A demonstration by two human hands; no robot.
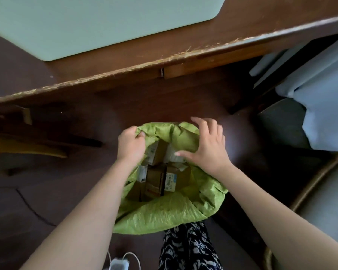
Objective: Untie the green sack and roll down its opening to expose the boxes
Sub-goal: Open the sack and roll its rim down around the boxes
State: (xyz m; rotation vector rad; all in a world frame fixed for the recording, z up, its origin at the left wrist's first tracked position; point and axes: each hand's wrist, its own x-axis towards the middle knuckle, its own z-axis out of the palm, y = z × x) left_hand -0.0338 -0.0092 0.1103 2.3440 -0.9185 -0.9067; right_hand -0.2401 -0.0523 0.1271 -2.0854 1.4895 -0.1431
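Green woven plastic is what you are working: the green sack (164, 213) is standing on the floor in front of you, below the edge of the tabletop (183, 41), and its mouth is already gaping, so the untying looks done and you are on the rolling-down step. Your left hand (132, 146) is gripping the far left rim, fingers curled over the fabric. Your right hand (207, 147) is hovering spread and relaxed over the far right rim, holding nothing that I can make out. Next, it probably needs to take that rim so both sides fold outward evenly. The sack is looking crinkled and slack, its near edge already turned down, and the boxes (160, 178) are showing inside, brown cardboard with white labels.
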